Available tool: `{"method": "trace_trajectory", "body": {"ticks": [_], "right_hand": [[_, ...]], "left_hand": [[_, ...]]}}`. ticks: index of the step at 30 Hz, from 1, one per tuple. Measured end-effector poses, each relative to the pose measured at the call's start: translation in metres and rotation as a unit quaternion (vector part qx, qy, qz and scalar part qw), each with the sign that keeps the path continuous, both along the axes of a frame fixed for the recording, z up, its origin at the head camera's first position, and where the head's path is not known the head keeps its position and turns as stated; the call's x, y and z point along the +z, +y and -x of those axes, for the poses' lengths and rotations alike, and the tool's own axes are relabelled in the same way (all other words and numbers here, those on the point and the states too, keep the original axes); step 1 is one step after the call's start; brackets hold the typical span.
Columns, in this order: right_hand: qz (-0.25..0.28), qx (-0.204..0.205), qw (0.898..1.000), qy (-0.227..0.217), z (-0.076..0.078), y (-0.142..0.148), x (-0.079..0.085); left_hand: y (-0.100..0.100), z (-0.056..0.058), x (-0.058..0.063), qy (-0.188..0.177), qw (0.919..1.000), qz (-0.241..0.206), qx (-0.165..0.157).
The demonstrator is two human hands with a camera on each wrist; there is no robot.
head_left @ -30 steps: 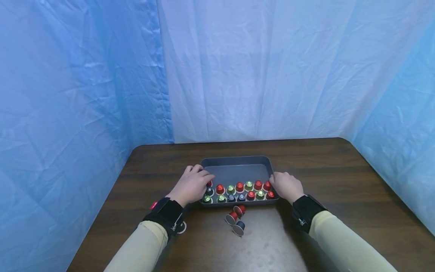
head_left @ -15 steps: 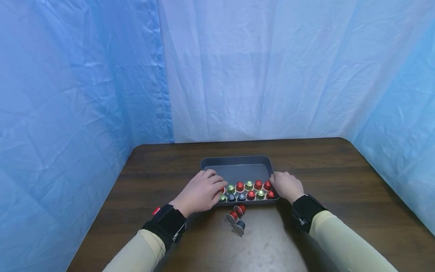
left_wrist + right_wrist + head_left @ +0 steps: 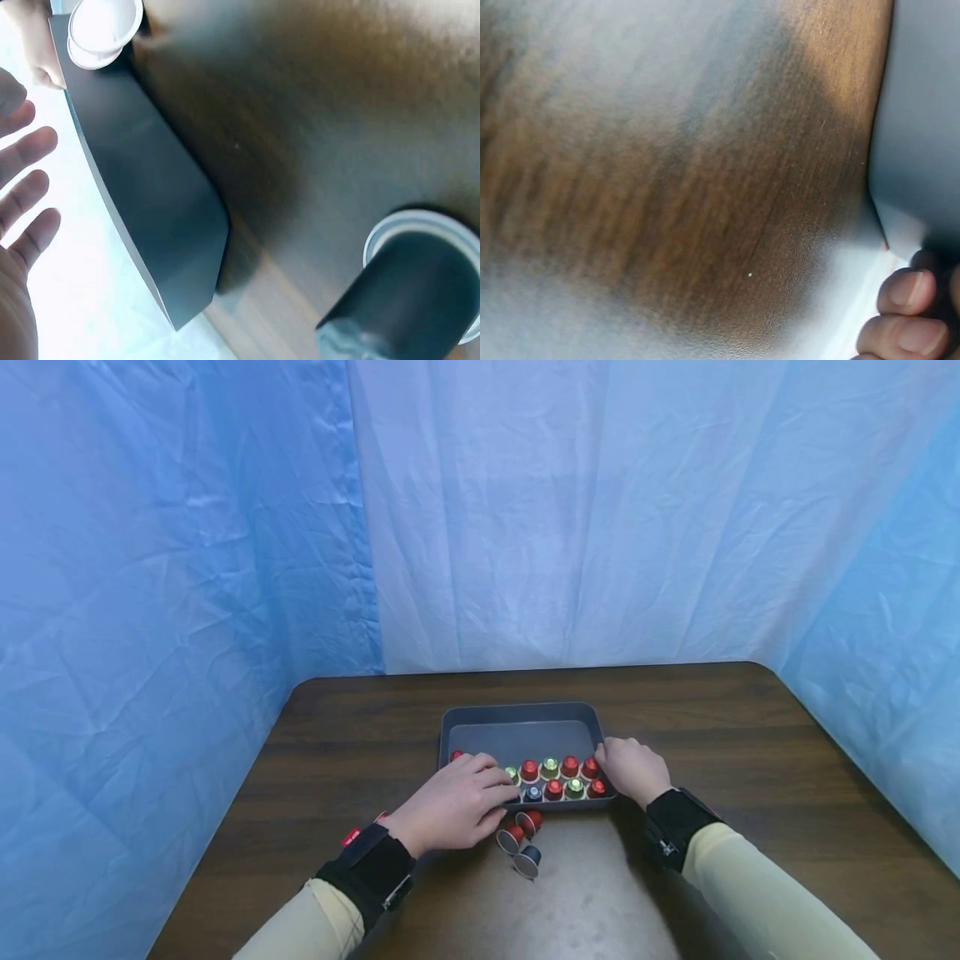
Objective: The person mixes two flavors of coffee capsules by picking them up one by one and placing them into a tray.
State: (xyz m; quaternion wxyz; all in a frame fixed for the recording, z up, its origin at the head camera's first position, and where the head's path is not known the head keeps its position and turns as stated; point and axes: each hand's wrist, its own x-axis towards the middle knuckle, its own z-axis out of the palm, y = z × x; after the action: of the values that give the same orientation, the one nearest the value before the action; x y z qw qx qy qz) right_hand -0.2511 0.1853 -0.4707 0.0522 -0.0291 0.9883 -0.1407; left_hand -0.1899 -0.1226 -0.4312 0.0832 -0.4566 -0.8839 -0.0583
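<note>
A dark grey baking tray (image 3: 525,739) holds coffee capsules in two rows along its near side, among them a red capsule (image 3: 529,770), a green capsule (image 3: 551,767) and a blue capsule (image 3: 533,793). My left hand (image 3: 459,802) lies over the near left part of the tray and hides several capsules. Its fingers (image 3: 30,191) are loosely spread in the left wrist view, with nothing held between them. At the tray's right side, my right hand (image 3: 633,771) grips the rim; curled fingers (image 3: 907,292) show by the tray wall (image 3: 915,112) in the right wrist view.
Two red capsules (image 3: 510,839) and a dark blue capsule (image 3: 527,862) lie on the wooden table (image 3: 600,893) in front of the tray. Another dark capsule (image 3: 412,292) lies nearer in the left wrist view. Blue-white sheets (image 3: 570,527) hang around the table.
My left hand has moved rightward and slightly nearer over the capsules, from the tray's left edge toward its middle. A red capsule at the left edge is uncovered again. My right hand stays put.
</note>
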Motion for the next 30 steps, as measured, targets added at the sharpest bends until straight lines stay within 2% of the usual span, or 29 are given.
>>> {"method": "trace_trajectory", "body": {"ticks": [7,11,20,30], "right_hand": [[0.002,0.000,1.000,-0.001,-0.001,0.000,0.001],[0.002,-0.001,1.000,-0.005,-0.001,0.000,0.001],[0.005,-0.002,1.000,-0.006,-0.001,0.000,0.001],[0.004,-0.001,1.000,-0.003,-0.002,0.000,0.001]], "left_hand": [[0.005,-0.009,-0.005,0.023,0.9985,-0.021,-0.045],[0.007,-0.013,-0.008,0.021,0.9978,-0.013,-0.062],[0.010,-0.014,-0.015,0.018,0.9969,0.022,-0.073],[0.009,-0.014,-0.020,0.025,0.9957,0.035,-0.082]]}}
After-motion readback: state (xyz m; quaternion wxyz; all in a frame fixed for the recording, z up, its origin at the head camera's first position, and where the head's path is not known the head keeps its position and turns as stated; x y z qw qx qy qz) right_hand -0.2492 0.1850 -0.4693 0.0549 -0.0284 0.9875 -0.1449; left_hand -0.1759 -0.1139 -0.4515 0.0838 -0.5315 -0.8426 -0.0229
